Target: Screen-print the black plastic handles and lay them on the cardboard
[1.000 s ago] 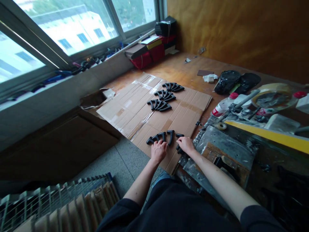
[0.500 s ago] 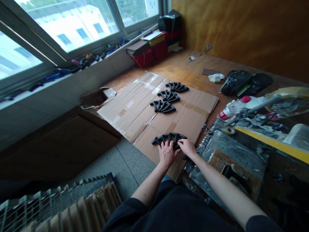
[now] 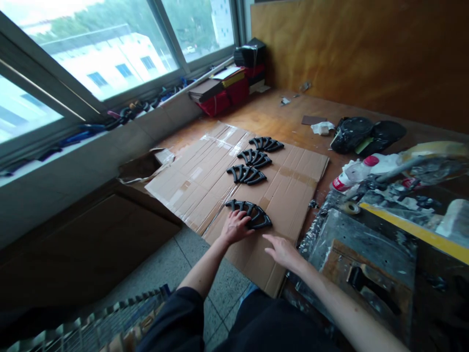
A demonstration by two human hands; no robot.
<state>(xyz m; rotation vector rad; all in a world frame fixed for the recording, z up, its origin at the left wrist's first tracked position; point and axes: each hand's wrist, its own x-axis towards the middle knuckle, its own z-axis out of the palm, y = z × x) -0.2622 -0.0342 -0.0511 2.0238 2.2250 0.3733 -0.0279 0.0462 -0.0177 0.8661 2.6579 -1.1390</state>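
On the cardboard sheet (image 3: 205,195), near its front, several black curved handle-like pieces (image 3: 261,217) lie side by side in a fan. My left hand (image 3: 235,227) rests over the lower left of this fan, fingers touching the pieces and thumb stretched out to the right; part of the fan is hidden beneath it. Just right of and below the fan, my right hand (image 3: 283,251) hovers over the cardboard with its index finger extended and its thumb apart, holding nothing. Farther back lie three similar fans: a near one (image 3: 246,175), a middle one (image 3: 254,158) and a far one (image 3: 266,143).
To the right, a stained metal plate (image 3: 330,234) bears a brown board and a black-handled tool. A bottle with a red cap (image 3: 353,173), a tape roll (image 3: 351,208) and black pads (image 3: 366,134) are beyond. Red boxes (image 3: 220,100) stand by the window; a wire rack (image 3: 91,327) is lower left.
My right hand has come off the front fan and drawn back toward me. The left hand has shifted left along the fan, which has slid slightly left. The view has tilted up a little.
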